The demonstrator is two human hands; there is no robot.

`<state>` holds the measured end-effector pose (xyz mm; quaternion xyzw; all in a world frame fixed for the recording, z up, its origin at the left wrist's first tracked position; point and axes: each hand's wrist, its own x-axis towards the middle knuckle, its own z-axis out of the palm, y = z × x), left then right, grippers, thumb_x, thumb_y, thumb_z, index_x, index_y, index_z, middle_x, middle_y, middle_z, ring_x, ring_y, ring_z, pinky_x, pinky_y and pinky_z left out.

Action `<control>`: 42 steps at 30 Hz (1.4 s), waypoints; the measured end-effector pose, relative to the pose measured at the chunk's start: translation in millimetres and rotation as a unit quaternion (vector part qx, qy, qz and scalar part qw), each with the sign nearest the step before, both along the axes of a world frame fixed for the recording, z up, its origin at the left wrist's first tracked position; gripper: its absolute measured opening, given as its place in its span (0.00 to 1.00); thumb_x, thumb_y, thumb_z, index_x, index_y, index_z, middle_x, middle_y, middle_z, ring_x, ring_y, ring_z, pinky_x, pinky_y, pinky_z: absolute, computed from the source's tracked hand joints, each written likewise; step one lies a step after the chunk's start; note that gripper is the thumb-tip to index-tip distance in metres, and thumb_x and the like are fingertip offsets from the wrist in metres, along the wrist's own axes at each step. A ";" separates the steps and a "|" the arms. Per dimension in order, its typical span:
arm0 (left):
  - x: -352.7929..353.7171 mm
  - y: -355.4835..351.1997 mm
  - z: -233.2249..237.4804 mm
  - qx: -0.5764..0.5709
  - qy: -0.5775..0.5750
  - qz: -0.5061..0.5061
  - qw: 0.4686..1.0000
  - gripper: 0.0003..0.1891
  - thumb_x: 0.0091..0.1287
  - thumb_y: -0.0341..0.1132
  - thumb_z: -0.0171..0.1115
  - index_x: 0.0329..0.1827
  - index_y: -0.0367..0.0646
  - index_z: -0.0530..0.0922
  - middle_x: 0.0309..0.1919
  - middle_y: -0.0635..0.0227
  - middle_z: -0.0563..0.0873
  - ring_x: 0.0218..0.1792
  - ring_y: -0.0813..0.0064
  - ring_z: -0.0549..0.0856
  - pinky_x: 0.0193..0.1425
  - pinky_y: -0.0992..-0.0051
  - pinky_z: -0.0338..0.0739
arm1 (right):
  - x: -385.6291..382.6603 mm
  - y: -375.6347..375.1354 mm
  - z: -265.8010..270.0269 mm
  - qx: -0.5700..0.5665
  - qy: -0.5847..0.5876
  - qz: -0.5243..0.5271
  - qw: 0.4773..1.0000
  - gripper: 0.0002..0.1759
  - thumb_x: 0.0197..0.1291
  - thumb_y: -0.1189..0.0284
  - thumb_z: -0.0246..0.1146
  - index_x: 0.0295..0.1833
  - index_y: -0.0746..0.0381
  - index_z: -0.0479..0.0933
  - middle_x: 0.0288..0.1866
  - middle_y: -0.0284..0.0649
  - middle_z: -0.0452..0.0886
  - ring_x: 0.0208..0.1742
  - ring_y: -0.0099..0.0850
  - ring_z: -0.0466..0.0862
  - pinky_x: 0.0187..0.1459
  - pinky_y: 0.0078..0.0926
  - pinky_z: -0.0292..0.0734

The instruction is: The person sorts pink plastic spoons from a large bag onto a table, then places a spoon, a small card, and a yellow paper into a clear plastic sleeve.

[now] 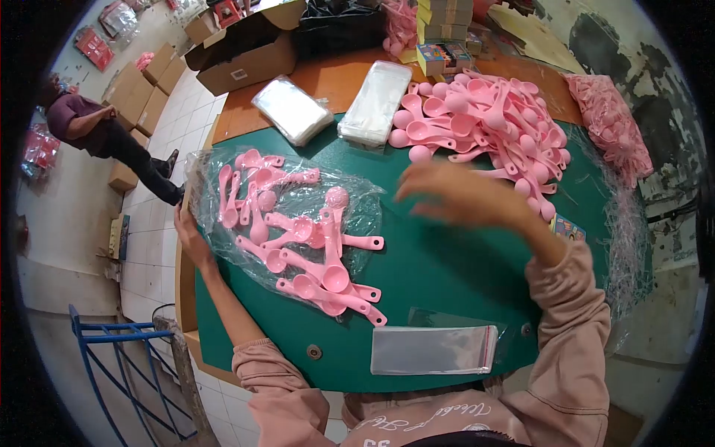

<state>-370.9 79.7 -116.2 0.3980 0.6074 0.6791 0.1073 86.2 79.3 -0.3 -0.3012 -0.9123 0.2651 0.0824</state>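
Nearest the wearer, a stack of clear flat sleeves [433, 350] lies on the green table [417, 283]. Beyond it to the left, a crumpled clear plastic bag [365, 201] is spread out, with pink spoons [335, 278] lying loosely on and in it; which are inside I cannot tell. The left hand [195, 240] is at the table's left edge beside the bag, fingers extended, holding no spoon. The right hand [454, 195], blurred, is over the table just beside the large heap of pink scoops [491, 119]; whether it grips anything I cannot tell. Farther back lie two bundles of clear packets [293, 110], a filled bag of pink pieces [611, 127] and an open cardboard box [249, 63].
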 end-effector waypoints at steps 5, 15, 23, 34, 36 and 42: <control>20.4 -9.0 13.2 -0.194 0.259 -0.030 0.946 0.22 0.62 0.41 0.54 0.58 0.44 0.69 0.52 0.60 0.76 0.53 0.63 0.75 0.57 0.69 0.65 | -97.1 -31.1 -52.1 0.173 0.103 0.101 0.974 0.22 0.55 0.62 0.56 0.55 0.55 0.68 0.62 0.47 0.61 0.60 0.48 0.65 0.57 0.42 0.63; 17.3 -9.4 10.7 -0.197 0.285 -0.014 0.938 0.19 0.60 0.33 0.55 0.56 0.47 0.71 0.52 0.59 0.77 0.54 0.62 0.75 0.56 0.70 0.66 | -57.6 -55.2 -60.0 0.060 0.138 0.112 0.982 0.25 0.44 0.61 0.61 0.50 0.61 0.70 0.59 0.48 0.62 0.65 0.50 0.55 0.61 0.46 0.56; 22.7 -10.6 13.9 -0.229 0.248 -0.003 0.941 0.18 0.61 0.32 0.54 0.56 0.45 0.71 0.51 0.58 0.77 0.53 0.65 0.76 0.56 0.71 0.67 | 17.8 -28.0 -32.4 -0.186 0.228 -0.029 0.955 0.22 0.41 0.80 0.61 0.47 0.58 0.74 0.58 0.40 0.68 0.61 0.38 0.65 0.60 0.37 0.58; 26.2 -12.3 18.4 -0.241 0.261 0.014 0.935 0.18 0.60 0.33 0.54 0.55 0.47 0.72 0.50 0.57 0.78 0.52 0.63 0.77 0.54 0.70 0.68 | 67.4 40.8 -77.5 0.407 -0.069 -0.174 0.894 0.10 0.48 0.72 0.60 0.39 0.57 0.75 0.52 0.33 0.72 0.59 0.34 0.67 0.60 0.40 0.57; 17.6 -8.8 12.2 -0.228 0.249 -0.010 0.941 0.18 0.60 0.33 0.54 0.55 0.46 0.72 0.49 0.58 0.78 0.52 0.62 0.77 0.54 0.70 0.68 | 60.1 35.9 -66.5 0.404 -0.102 -0.194 0.888 0.09 0.48 0.74 0.58 0.39 0.58 0.75 0.53 0.36 0.72 0.59 0.35 0.67 0.60 0.41 0.57; 13.4 -7.5 6.4 -0.219 0.265 0.001 0.939 0.18 0.60 0.34 0.55 0.55 0.46 0.71 0.50 0.58 0.78 0.52 0.62 0.76 0.54 0.69 0.68 | 19.9 -35.8 -24.8 0.003 0.077 -0.147 0.986 0.24 0.46 0.66 0.64 0.50 0.61 0.70 0.47 0.46 0.70 0.52 0.42 0.70 0.51 0.36 0.66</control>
